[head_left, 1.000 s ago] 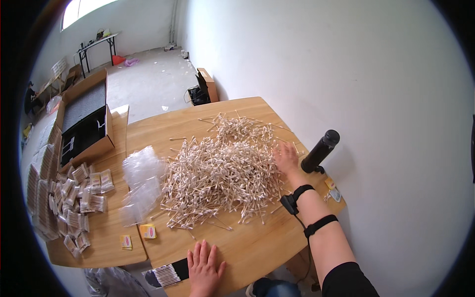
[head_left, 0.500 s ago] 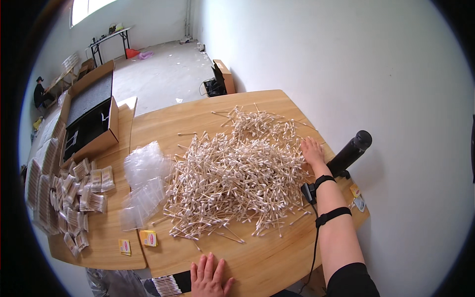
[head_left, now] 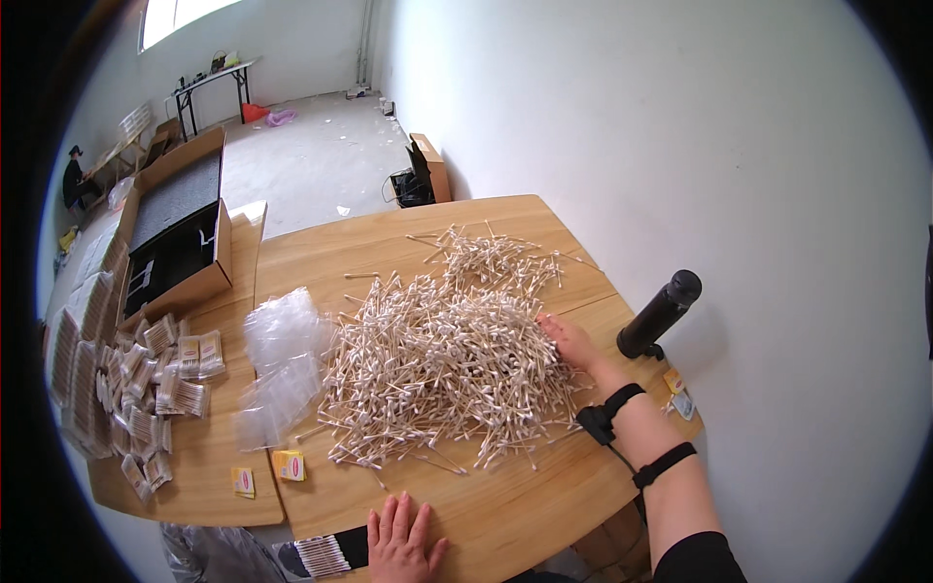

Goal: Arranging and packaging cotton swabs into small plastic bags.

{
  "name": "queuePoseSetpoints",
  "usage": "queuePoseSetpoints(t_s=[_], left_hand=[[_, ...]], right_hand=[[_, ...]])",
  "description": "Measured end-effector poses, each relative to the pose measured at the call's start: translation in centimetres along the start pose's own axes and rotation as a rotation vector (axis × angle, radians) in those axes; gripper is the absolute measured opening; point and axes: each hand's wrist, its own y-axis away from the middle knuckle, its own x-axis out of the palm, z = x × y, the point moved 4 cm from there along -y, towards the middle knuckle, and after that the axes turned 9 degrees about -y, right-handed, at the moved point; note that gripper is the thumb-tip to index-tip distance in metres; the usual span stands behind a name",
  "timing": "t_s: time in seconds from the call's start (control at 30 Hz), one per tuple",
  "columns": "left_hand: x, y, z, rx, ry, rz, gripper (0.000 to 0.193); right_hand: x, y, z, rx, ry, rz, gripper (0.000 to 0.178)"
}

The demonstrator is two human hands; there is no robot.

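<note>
A big heap of wooden-stick cotton swabs covers the middle of the table. At the heap's right edge my right hand rests against the swabs, fingers stretched toward them and partly hidden; no grip on any swab shows. My left hand lies flat at the table's front edge with its fingers spread, holding nothing. Just left of it, a row of cotton swabs lies side by side on a black strip. Clear plastic bags are spread left of the heap.
Packed swab bags pile up on the left, by an open cardboard box. Small yellow cards lie near the front. A black cylinder stands at the right by the wall. Another person sits far left.
My right hand has moved left against the heap, nudging its right side inward. My left hand stays flat in place. The view has shifted slightly.
</note>
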Motion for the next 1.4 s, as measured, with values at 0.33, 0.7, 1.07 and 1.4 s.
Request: queuePoseSetpoints(t_s=[0.33,0.7,1.07,1.4], left_hand=[[0.4,-0.5,-0.1,0.000,-0.021,0.067,0.057],[1.1,-0.5,0.2,-0.037,-0.052,0.151,0.059],[0.6,-0.3,-0.1,-0.020,-0.007,0.094,0.059],[-0.4,-0.1,-0.5,-0.011,0.086,0.044,0.057]], right_hand=[[-10.2,-10.1,-6.1,-0.069,0.353,-0.290,0.051],[-9.8,-15.6,-10.6,0.128,0.535,-0.228,0.062],[-3.7,-12.8,-6.9,-0.378,0.615,0.011,0.048],[-3.9,-8.1,3.3,0.067,-0.007,0.401,0.049]])
